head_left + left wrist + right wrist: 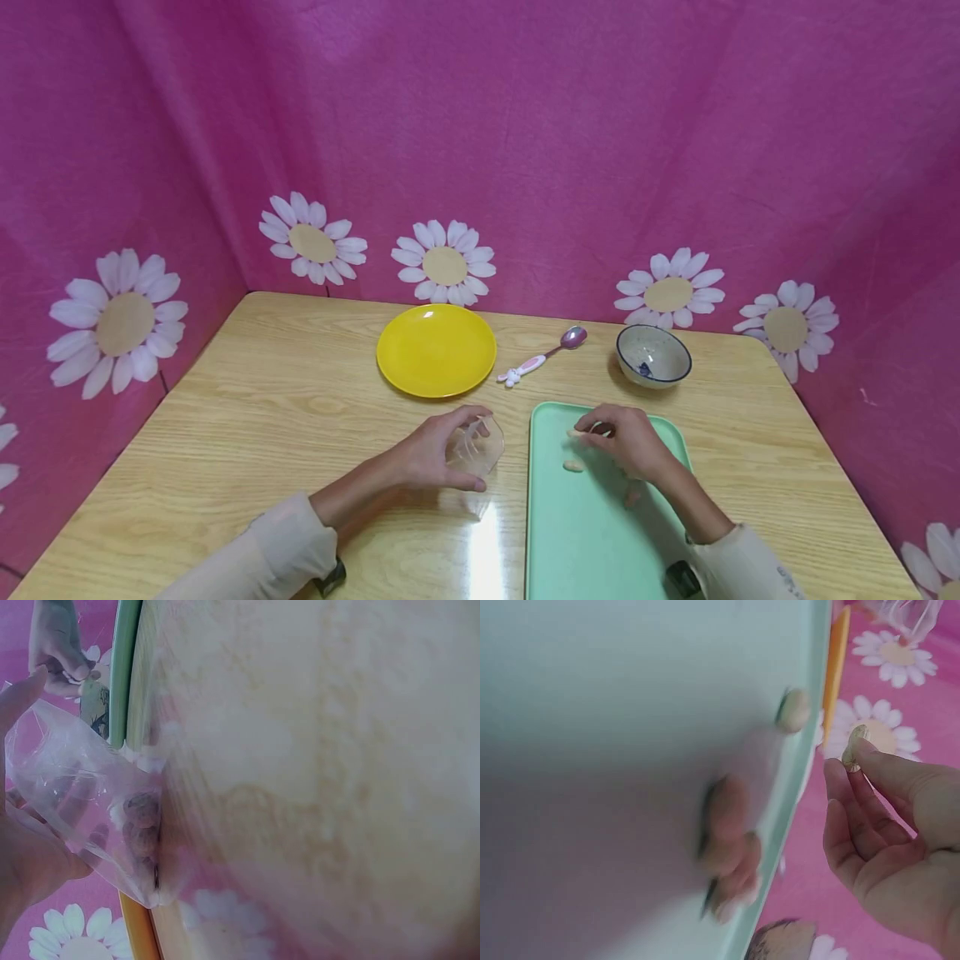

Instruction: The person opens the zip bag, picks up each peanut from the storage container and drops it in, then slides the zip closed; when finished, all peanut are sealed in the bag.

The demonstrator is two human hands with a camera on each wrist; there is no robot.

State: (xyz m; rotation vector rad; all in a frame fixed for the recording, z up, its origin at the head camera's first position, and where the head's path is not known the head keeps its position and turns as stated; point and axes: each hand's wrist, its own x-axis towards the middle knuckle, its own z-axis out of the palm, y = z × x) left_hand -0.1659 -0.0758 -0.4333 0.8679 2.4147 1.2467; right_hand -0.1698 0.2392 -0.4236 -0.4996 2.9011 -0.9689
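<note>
My left hand [438,454] holds a clear, faceted cup [491,450] over the table, left of the green tray [573,546]. Through its wall, several brown lumps [141,825] show in the left wrist view; their kind is hard to tell. Above the tray's far part, my right hand [630,440] pinches a pale peanut in its shell [855,748] between thumb and fingertips. Another peanut [573,466] lies on the tray just below that hand. Several blurred reddish-brown nuts [731,817] sit on the tray too, partly under the right forearm in the head view.
A yellow plate [437,350] stands at the back of the wooden table [247,400]. Right of it lies a spoon with a rabbit handle [531,364]. Behind the tray is a small dark-rimmed bowl [660,377]. A pink flowered curtain [525,150] encloses the table.
</note>
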